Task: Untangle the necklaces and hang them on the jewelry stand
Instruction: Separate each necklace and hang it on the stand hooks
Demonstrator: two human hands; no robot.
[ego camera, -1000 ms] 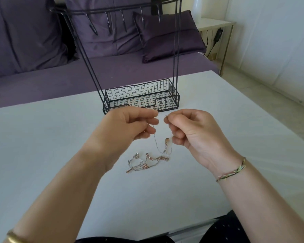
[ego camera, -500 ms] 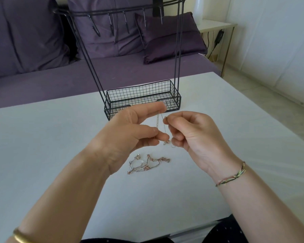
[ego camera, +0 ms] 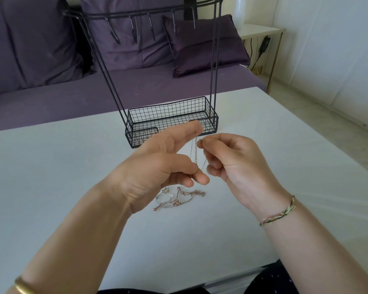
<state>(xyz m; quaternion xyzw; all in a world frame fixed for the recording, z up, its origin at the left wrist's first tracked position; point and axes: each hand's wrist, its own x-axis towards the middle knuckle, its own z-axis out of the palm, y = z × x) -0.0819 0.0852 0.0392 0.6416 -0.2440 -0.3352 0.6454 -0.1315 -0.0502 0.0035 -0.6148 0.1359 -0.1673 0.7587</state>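
Head view is showing a silver chain [ego camera: 194, 154] hanging in the air between both hands, just in front of the jewelry stand [ego camera: 172, 124]. The right hand [ego camera: 234, 164] is pinching the chain's upper end between thumb and forefinger, its other fingers curling inward. The left hand [ego camera: 162, 164] is stretching its forefinger out to the top of the chain while thumb and lower fingers are closing on it further down (the exact contact there is hard to make out). Below the hands, the tangled necklaces [ego camera: 179, 199], silver and rose-toned, are lying in a small heap on the white surface [ego camera: 51, 177], which is also carrying the stand's wire basket. Behind, a purple sofa [ego camera: 51, 98] is holding a cushion [ego camera: 204, 45], and a side table [ego camera: 261, 30] is standing by the pale wall.
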